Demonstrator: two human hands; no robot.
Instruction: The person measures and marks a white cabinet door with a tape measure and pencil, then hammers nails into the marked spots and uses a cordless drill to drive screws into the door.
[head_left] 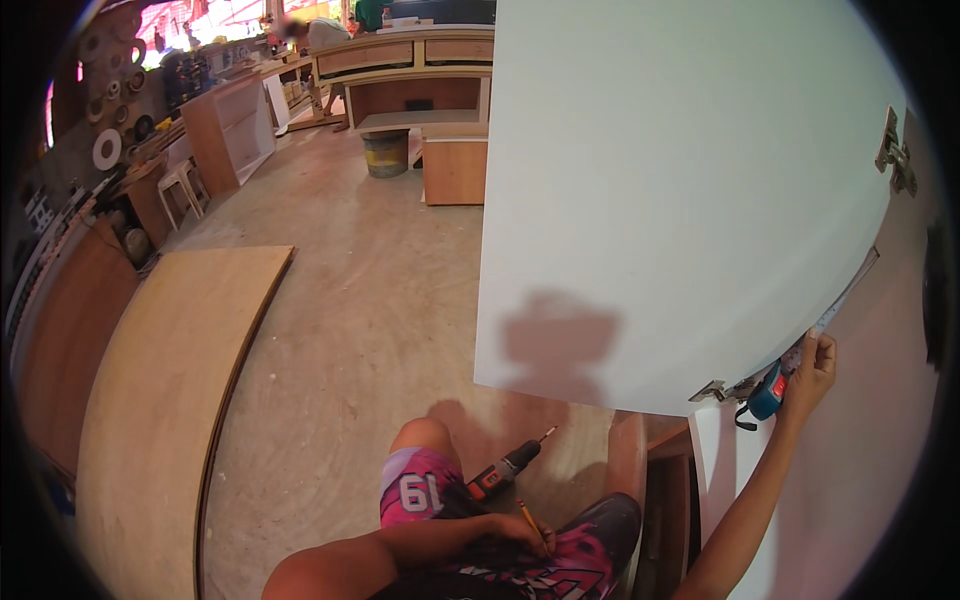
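My right hand (818, 368) reaches up along the inner side of a white cabinet, its fingers closed on the tape measure. The tape measure's teal and red case (768, 390) hangs beside the palm, and its pale blade (845, 295) runs upward along the hinged edge. A large white door panel (690, 200) stands swung out in front of me. Metal hinges show at its upper edge (895, 155) and its lower corner (708, 391). Resting over my lap, my left hand (532, 535) is closed round a yellow pencil (526, 515), partly hiding it.
A cordless drill (505, 470) with a bit lies between my legs. To the left, a large wooden board (180, 400) lies near a stool (180, 190). Farther off are a bucket (385, 153), a wooden desk (400, 55), a cabinet carcass (228, 130) and a person (325, 33).
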